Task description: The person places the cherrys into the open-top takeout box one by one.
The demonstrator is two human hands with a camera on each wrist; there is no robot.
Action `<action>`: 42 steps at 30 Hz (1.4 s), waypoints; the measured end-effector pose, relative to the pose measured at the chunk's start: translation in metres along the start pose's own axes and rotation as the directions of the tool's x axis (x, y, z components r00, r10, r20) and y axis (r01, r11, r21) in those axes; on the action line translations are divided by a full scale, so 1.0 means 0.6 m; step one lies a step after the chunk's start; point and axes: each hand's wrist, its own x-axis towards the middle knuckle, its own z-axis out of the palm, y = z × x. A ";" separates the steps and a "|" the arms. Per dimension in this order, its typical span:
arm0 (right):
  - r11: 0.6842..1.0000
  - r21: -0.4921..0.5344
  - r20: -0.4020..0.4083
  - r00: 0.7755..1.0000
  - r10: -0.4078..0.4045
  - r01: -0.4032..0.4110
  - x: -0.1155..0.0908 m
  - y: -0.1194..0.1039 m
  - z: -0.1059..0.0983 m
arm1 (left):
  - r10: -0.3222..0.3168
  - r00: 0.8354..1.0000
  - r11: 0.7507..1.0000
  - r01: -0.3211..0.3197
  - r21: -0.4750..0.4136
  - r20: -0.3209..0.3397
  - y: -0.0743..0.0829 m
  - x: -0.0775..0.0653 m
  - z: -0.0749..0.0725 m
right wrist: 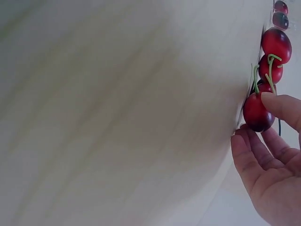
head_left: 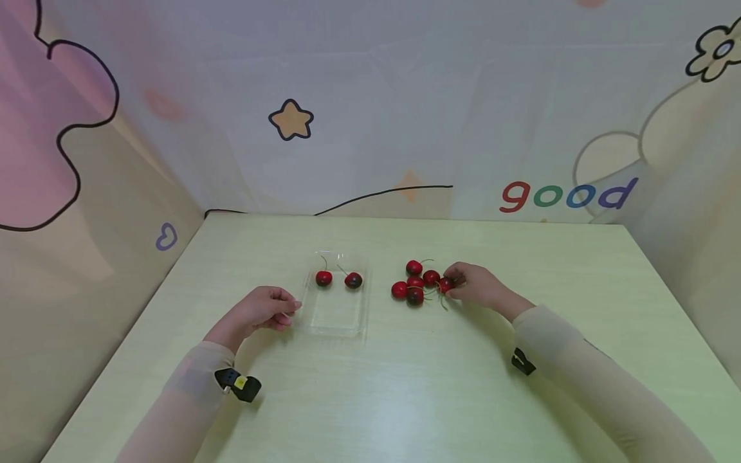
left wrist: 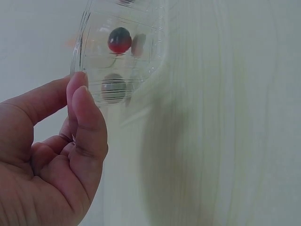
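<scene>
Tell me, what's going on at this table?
A person is handling cherries with both bare hands. The left hand pinches the near-side edge of a clear plastic tray, on the tray's left, while the right hand has its thumb and fingers around a cherry at the right end of a small cluster. Two stemmed cherries sit in the tray, and five other cherries lie beside the held one on the table.

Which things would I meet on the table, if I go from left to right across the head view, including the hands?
Left hand → clear plastic tray with two cherries in it → group of loose cherries → right hand, at the group's rightmost cherry.
</scene>
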 end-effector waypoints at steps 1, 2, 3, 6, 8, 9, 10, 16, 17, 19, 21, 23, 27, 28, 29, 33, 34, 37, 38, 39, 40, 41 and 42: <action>1.000 0.000 -0.002 1.000 0.000 0.000 0.000 0.000 0.000 | 0.000 1.000 1.000 0.000 -0.001 0.000 -0.001 0.001 0.000; 1.000 -0.003 -0.003 1.000 -0.004 0.004 0.000 0.000 0.000 | -0.001 1.000 1.000 0.001 -0.005 -0.001 -0.001 0.002 0.000; 1.000 -0.005 -0.006 1.000 -0.004 0.004 0.000 0.000 0.000 | 0.000 1.000 1.000 0.000 -0.004 0.002 -0.002 0.002 0.000; 1.000 -0.005 -0.008 1.000 -0.007 0.007 -0.002 -0.001 0.000 | 0.001 1.000 1.000 0.000 -0.006 0.003 -0.004 0.005 -0.001; 1.000 -0.003 -0.009 1.000 -0.011 0.011 -0.004 -0.002 -0.001 | 0.001 1.000 1.000 -0.001 -0.003 0.002 -0.005 0.006 -0.001; 1.000 0.002 -0.010 1.000 -0.008 0.008 -0.004 -0.003 -0.001 | 0.003 1.000 1.000 -0.003 0.000 0.003 -0.005 0.006 -0.001; 1.000 0.002 -0.009 1.000 -0.010 0.010 -0.005 -0.004 -0.002 | 0.001 1.000 1.000 -0.001 0.000 0.000 -0.005 0.006 -0.001; 1.000 0.000 -0.003 1.000 -0.003 0.003 -0.007 -0.004 -0.005 | -0.004 1.000 1.000 0.004 0.001 0.003 -0.004 0.005 -0.001; 1.000 0.001 -0.001 1.000 0.000 0.000 -0.007 -0.005 -0.005 | -0.004 1.000 1.000 0.004 0.000 0.003 -0.004 0.005 -0.001; 1.000 -0.001 0.001 1.000 0.005 -0.005 -0.006 -0.005 -0.006 | -0.003 1.000 1.000 0.003 -0.001 0.003 -0.003 0.005 -0.001; 1.000 -0.004 0.003 1.000 0.010 -0.010 -0.005 -0.005 -0.007 | -0.001 1.000 1.000 0.001 -0.004 0.001 -0.002 0.005 -0.001; 1.000 -0.011 0.003 1.000 0.008 -0.008 -0.006 -0.005 -0.008 | -0.001 1.000 1.000 0.001 -0.004 0.000 -0.002 0.005 -0.002; 1.000 -0.013 0.005 1.000 0.006 -0.006 -0.006 -0.004 -0.010 | -0.009 1.000 1.000 0.009 -0.002 -0.001 -0.004 0.006 -0.001; 1.000 -0.014 0.005 1.000 0.003 -0.003 -0.007 -0.004 -0.010 | -0.012 1.000 1.000 0.012 -0.001 0.000 -0.004 0.005 -0.001; 1.000 -0.014 0.005 1.000 0.001 -0.001 -0.008 -0.004 -0.010 | -0.015 1.000 1.000 0.015 0.000 0.000 -0.005 0.005 0.000; 1.000 -0.022 0.003 1.000 -0.010 0.010 -0.010 -0.005 -0.012 | -0.012 1.000 1.000 0.012 -0.001 0.004 -0.005 0.006 0.000; 1.000 -0.024 0.004 1.000 -0.015 0.015 -0.011 -0.005 -0.013 | -0.010 1.000 1.000 0.010 -0.002 0.005 -0.005 0.006 -0.001; 0.999 -0.029 -0.004 1.000 -0.027 0.027 -0.010 -0.004 -0.016 | -0.005 1.000 1.000 0.005 -0.006 0.008 -0.005 0.006 -0.001; 0.999 -0.030 -0.006 0.999 -0.032 0.032 -0.010 -0.004 -0.017 | -0.005 1.000 1.000 0.005 -0.007 0.007 -0.004 0.006 -0.002; 0.999 -0.031 -0.008 0.999 -0.035 0.035 -0.011 -0.004 -0.019 | -0.004 1.000 1.000 0.004 -0.006 0.008 -0.004 0.006 -0.002; 0.999 -0.032 -0.009 0.999 -0.039 0.039 -0.011 -0.003 -0.020 | -0.004 1.000 1.000 0.004 -0.004 0.007 -0.004 0.005 -0.002; 0.999 -0.034 -0.010 0.999 -0.041 0.041 -0.012 -0.004 -0.022 | -0.004 1.000 1.000 0.004 -0.004 0.006 -0.003 0.005 -0.001; 0.999 -0.036 -0.011 0.999 -0.041 0.041 -0.013 -0.004 -0.024 | -0.004 1.000 1.000 0.004 -0.002 0.006 -0.003 0.005 -0.001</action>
